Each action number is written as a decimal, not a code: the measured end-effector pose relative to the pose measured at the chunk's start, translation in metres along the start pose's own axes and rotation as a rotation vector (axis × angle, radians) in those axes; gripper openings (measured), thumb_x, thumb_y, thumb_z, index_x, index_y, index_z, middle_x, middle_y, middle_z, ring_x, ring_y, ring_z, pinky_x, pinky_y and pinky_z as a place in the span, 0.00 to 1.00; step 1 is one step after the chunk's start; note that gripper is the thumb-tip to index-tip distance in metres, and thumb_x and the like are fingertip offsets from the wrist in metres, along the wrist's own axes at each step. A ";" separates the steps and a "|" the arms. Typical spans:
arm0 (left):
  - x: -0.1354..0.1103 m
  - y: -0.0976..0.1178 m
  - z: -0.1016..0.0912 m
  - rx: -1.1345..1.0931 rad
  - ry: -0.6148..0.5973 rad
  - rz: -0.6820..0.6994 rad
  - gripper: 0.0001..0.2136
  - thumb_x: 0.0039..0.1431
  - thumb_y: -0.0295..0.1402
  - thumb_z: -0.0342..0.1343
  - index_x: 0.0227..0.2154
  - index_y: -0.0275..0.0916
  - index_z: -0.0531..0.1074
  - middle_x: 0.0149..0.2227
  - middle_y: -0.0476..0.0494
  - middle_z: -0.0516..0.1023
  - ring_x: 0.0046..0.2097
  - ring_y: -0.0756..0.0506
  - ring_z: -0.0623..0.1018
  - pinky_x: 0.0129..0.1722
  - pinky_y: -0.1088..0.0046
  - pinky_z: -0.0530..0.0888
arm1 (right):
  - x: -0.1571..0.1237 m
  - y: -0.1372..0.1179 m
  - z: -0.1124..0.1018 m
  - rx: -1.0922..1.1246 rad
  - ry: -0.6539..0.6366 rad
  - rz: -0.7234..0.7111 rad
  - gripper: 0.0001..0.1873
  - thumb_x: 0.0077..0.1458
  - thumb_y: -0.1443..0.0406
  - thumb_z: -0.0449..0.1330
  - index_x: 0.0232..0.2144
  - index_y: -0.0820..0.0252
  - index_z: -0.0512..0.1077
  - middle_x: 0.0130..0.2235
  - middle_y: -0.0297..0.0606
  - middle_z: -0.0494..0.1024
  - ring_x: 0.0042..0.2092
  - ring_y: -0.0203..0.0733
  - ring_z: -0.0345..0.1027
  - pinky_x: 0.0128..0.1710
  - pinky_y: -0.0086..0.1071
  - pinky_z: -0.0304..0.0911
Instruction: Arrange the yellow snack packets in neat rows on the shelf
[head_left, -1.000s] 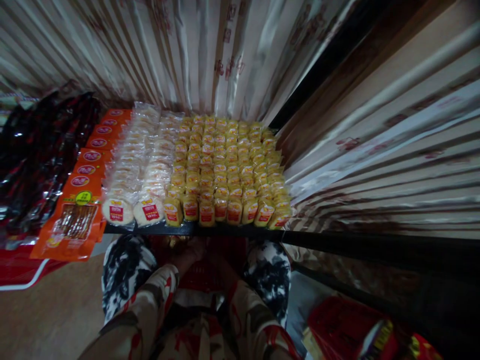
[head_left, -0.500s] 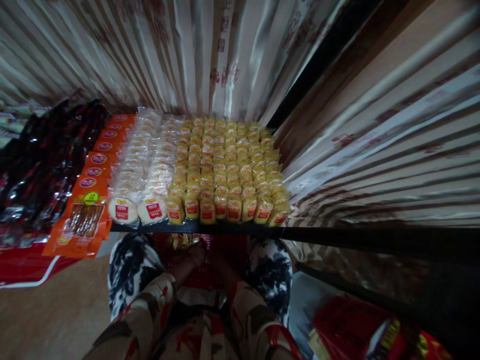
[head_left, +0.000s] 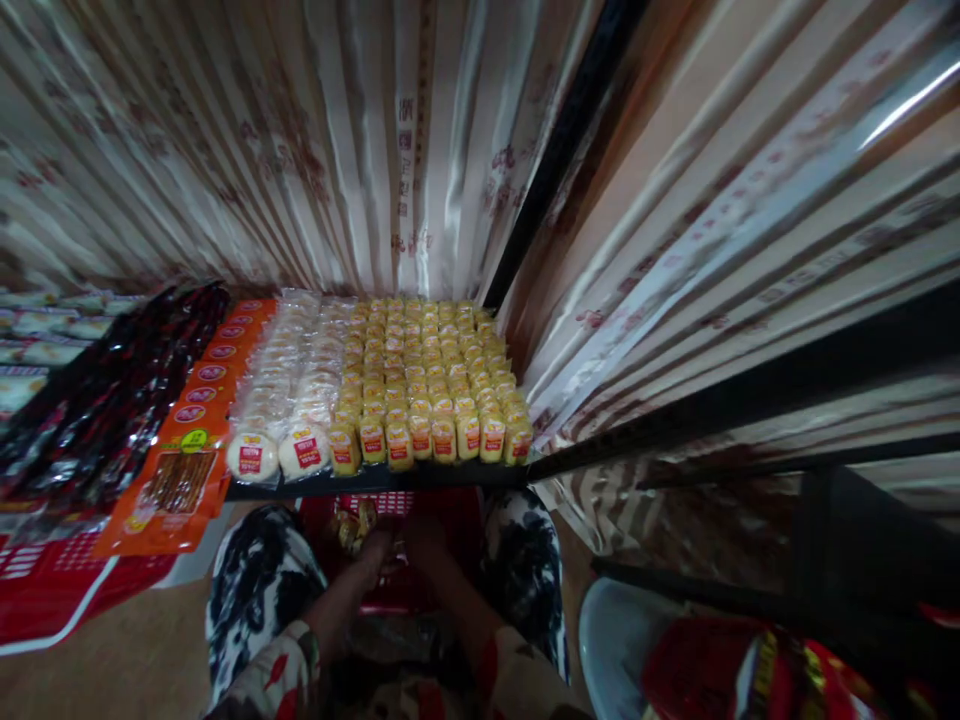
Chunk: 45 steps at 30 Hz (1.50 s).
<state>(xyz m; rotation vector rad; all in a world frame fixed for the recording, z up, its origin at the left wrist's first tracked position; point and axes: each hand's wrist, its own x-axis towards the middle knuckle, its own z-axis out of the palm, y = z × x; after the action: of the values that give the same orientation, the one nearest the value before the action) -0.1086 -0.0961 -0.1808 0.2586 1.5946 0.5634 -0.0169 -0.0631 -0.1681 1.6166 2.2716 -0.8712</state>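
Note:
Both my hands reach down into a red basket held between my knees, below the shelf's front edge. My left hand lies next to a few small yellow packets in the basket; its fingers are dark and hard to read. My right hand is close beside it, its fingers hidden in shadow. On the black shelf above, rows of small yellow snack packets fill the right part, with two rows of round white cakes in clear wrap to their left.
Orange snack bags and dark glossy bags lie left of the white cakes. Striped shiny wrapped goods rise behind and to the right. A red packet lies at the lower right, a red sheet at the lower left.
The view has pulled back and tilted up, so the shelf looks smaller and lower. My arms have come further into view, with both hands now close together in the basket.

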 end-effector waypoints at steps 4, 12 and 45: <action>-0.019 0.000 -0.004 -0.072 -0.045 0.039 0.09 0.51 0.34 0.55 0.35 0.37 0.70 0.27 0.46 0.76 0.28 0.49 0.76 0.28 0.75 0.71 | -0.025 -0.002 -0.013 0.002 0.036 -0.030 0.14 0.51 0.73 0.52 0.36 0.62 0.76 0.40 0.51 0.77 0.43 0.50 0.71 0.41 0.40 0.64; -0.050 -0.001 -0.022 -0.263 -0.018 0.146 0.13 0.47 0.24 0.57 0.37 0.37 0.68 0.30 0.46 0.76 0.29 0.51 0.76 0.30 0.76 0.71 | -0.065 0.003 -0.025 0.224 0.311 -0.077 0.21 0.49 0.74 0.52 0.47 0.60 0.71 0.52 0.47 0.70 0.54 0.45 0.61 0.54 0.38 0.57; -0.141 0.069 0.030 -0.027 -0.122 0.707 0.14 0.40 0.26 0.60 0.34 0.36 0.71 0.33 0.46 0.78 0.37 0.46 0.76 0.39 0.73 0.70 | -0.098 0.006 -0.084 1.120 0.789 -0.113 0.15 0.49 0.62 0.55 0.41 0.59 0.64 0.42 0.44 0.74 0.44 0.40 0.71 0.45 0.36 0.69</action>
<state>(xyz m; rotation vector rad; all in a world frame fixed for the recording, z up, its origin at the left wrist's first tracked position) -0.0746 -0.0999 -0.0249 0.8362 1.3523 1.0845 0.0382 -0.0900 -0.0548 2.6463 2.4708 -2.0897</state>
